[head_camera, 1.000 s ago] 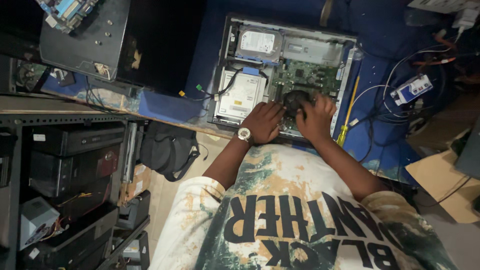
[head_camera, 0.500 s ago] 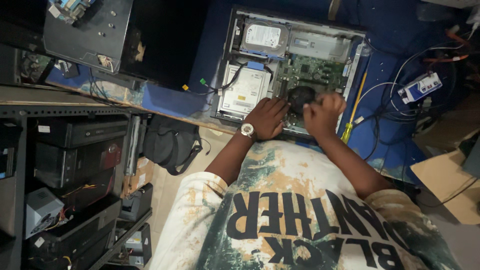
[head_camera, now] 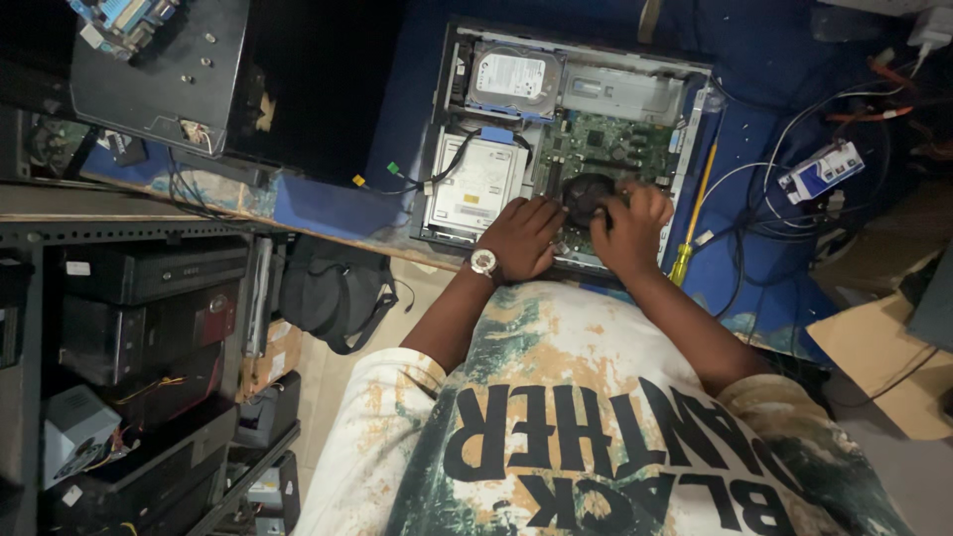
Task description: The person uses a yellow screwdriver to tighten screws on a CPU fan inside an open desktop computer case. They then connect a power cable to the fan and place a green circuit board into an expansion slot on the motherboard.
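Both hands on black cooler fan (head_camera: pixel 586 194), center frame, inside open computer case (head_camera: pixel 452 129). Left hand (head_camera: pixel 524 238) flat beside; right hand (head_camera: pixel 630 226) grip closed on fan edge. Seating step, likely; next needs even pressure.

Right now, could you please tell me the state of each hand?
Left hand: flat, open on the open computer case beside the round black fan.
Right hand: curled closed at that fan; grip unclear.

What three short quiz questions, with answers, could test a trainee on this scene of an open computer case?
1. True or false: the yellow-handled screwdriver is in a hand.
2. Which hand wears the wristwatch?
3. The black CPU fan sits: A) between both hands, B) on the hard drive.

Key:
1. False; it lies on the blue table.
2. The left hand.
3. A; the right hand touches it.
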Available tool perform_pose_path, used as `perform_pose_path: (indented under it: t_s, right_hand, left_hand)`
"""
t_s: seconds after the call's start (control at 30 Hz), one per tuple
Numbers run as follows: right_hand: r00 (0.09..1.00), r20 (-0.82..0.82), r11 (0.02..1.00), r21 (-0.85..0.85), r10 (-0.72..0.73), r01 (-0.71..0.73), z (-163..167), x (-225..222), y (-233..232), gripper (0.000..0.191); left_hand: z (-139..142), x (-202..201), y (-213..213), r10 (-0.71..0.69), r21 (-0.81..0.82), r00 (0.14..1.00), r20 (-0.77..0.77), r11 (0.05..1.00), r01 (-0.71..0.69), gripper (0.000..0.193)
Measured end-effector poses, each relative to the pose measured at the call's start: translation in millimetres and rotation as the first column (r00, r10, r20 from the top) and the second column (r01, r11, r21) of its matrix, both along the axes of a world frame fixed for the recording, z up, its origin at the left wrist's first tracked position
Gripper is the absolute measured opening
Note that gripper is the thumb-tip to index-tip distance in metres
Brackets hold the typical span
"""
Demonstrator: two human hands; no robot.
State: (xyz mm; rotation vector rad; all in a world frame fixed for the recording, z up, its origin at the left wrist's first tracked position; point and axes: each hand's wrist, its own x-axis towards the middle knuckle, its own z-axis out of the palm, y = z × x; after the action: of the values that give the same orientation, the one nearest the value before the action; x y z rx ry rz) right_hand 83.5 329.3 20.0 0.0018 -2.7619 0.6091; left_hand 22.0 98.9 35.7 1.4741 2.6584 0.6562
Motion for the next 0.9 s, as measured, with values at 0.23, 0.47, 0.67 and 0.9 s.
perform_pose_path:
  t_s: [0.23,0.47,0.67,0.9]
  right_hand:
    - [0.999,0.036,0.998,0.057,0.010,-0.012,2.2,-1.0,-3.1,0.030]
    - [0.996,-0.050,0.977,0.202,0.076,-0.065,1.9,-3.9,-4.0,0.029]
    - [0.987,-0.157,0.999,0.021,0.044,-0.041,-5.2,3.9,5.9,0.022]
    - [0.990,-0.135,0.989,-0.148,-0.044,0.023,-10.0,-2.4,3.8,0.011]
  left_hand:
    - [0.7,-0.6,-0.7,-0.009,0.019,1.000,0.002,1.000,0.009,0.061]
    - [0.0,-1.1,0.3,-0.006,0.021,1.000,-0.001,1.000,0.006,0.061]
    - [1.3,-1.3,1.3,-0.013,0.005,1.000,0.013,1.000,0.013,0.063]
    - [3.1,-2.0,1.9,-0.016,0.001,1.000,0.019,1.000,0.016,0.061]
